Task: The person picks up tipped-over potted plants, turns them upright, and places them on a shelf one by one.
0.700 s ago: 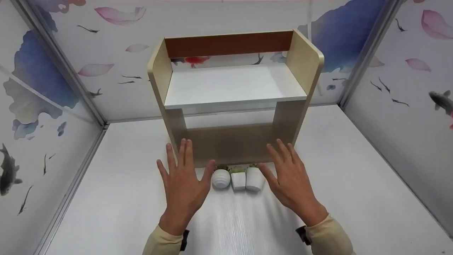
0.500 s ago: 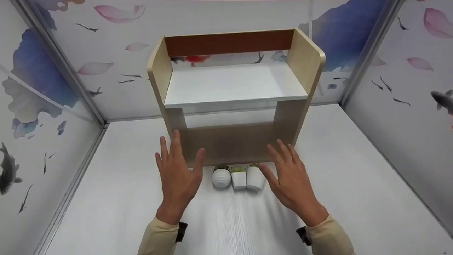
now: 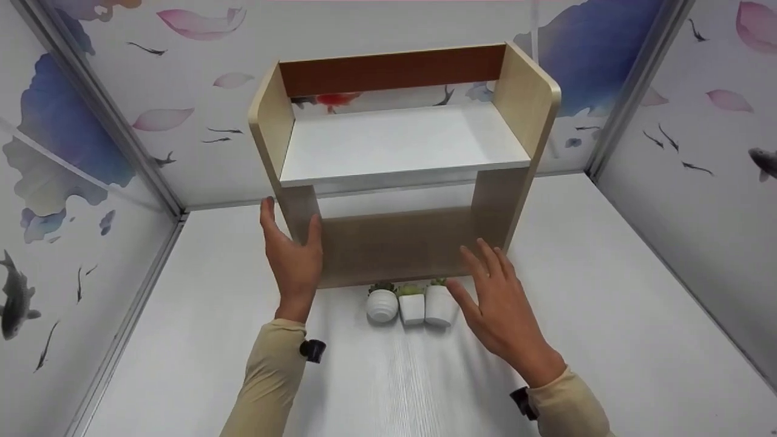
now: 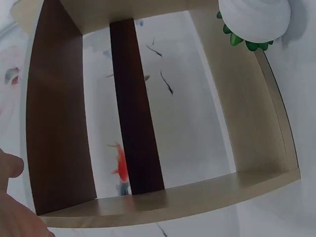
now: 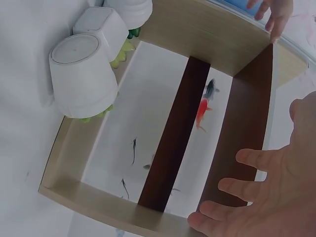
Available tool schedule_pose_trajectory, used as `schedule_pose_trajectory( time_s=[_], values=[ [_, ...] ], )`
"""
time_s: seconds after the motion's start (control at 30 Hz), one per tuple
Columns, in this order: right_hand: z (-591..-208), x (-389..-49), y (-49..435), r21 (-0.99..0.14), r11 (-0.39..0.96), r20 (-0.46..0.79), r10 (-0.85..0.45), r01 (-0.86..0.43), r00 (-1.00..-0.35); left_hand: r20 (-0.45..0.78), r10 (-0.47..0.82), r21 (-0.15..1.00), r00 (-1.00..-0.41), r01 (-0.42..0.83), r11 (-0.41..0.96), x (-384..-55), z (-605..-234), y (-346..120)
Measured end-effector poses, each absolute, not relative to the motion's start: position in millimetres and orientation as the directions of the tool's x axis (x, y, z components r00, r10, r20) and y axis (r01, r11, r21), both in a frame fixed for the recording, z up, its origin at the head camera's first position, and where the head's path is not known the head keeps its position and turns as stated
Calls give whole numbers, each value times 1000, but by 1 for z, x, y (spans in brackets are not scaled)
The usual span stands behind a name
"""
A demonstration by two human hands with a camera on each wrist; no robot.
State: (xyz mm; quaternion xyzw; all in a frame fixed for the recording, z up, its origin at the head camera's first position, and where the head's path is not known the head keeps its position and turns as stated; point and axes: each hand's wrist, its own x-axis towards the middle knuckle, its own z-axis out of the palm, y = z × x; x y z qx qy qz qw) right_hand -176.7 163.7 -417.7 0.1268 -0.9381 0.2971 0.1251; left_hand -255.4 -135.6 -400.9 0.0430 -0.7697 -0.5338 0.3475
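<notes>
A white tabletop with faint grain streaks (image 3: 607, 291) is enclosed by a white printed back wall (image 3: 376, 27), a matching left panel (image 3: 67, 303) and a right panel (image 3: 686, 243). The corners are edged by a grey metal left post (image 3: 103, 106) and a similar right post (image 3: 636, 91). The back wall is decorated with pale pink petals (image 3: 162, 119), a large blue-violet watercolour blot (image 3: 589, 67) and a red fish (image 3: 335, 101); a grey-black fish (image 3: 17, 298) is printed on the left panel.

Left hand (image 3: 294, 266) farther forward, thumb spread; right hand (image 3: 502, 312) nearer, fingers slightly apart.
</notes>
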Motion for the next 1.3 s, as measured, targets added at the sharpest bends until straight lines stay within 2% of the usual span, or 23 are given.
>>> schedule_pose_trajectory(
  time_s=[0.17,0.43,0.67,0.93,1.3],
  values=[
    [-418,-174,165,-553,776,297,-158,-305,-942,423,-455,896,-784,285,341,-276,-406,-137],
    [-422,-175,166,-569,765,279,-165,-301,-946,350,-485,922,-801,204,328,-296,-421,-144],
    [-427,-177,164,-616,729,258,-171,-298,-951,251,-463,945,-850,113,306,-301,-432,-150],
    [-444,-178,158,-696,677,184,-154,-239,-971,291,-428,913,-856,114,392,-303,-442,-154],
    [-470,-187,163,-738,661,91,-101,-135,-991,292,-439,906,-850,99,411,-301,-446,-154]
  ],
)
